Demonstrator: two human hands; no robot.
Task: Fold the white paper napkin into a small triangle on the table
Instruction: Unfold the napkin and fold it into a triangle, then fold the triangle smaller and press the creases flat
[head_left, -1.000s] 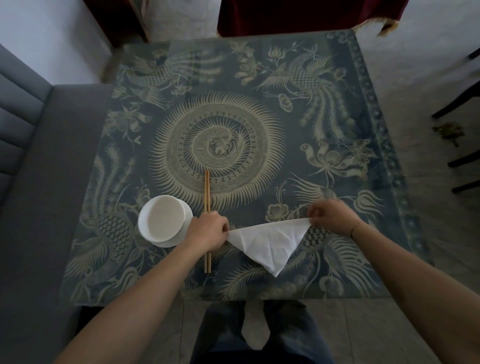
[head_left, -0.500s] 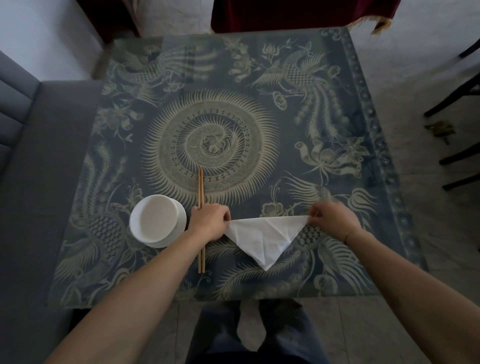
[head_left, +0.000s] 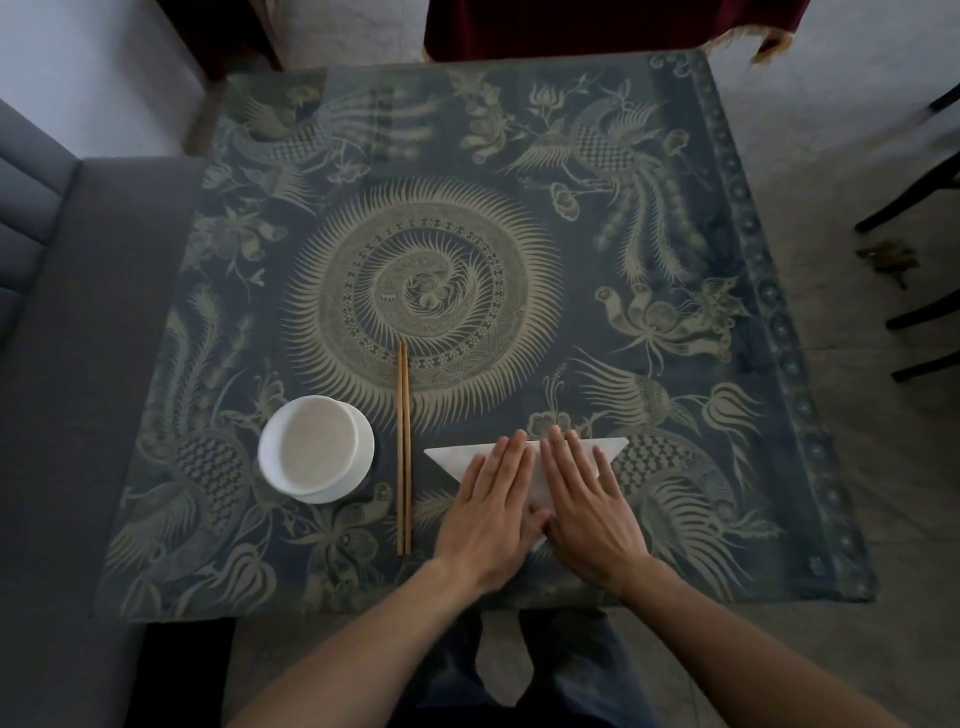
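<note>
Table (head_left: 571, 218), covered with a dark blue cloth patterned in pale birds, flowers and a central spiral; lying under both hands and stretching far beyond the fingertips.

Napkin (head_left: 451, 456), white paper, already a triangle with its long edge away from the body and its point toward the wrists. Pinned flat beneath both palms; one corner showing beyond the left hand's outer side, the other corner showing beyond the right hand's outer side, tip peeking out between the heels of the hands.

Left hand (head_left: 493, 499), spread flat, fingers straight and close together, gripping nothing, pressing down on the left half of the napkin.

Right hand (head_left: 584, 499), likewise flat and open, gripping nothing, pressing on the right half; thumbs touching or nearly so at the middle.

Bowl (head_left: 311, 449), white, sitting on a small white saucer, well off to the outer side of the left hand.

Chopsticks (head_left: 403, 447), a wooden pair, lying lengthwise between bowl and left hand, clear of the napkin.

Step judged in hand: smoothing and creasing the first triangle. Next move likely calls for lifting one outer corner and bringing it across onto the other, edges matched, for a smaller triangle, then pressing again.
</note>
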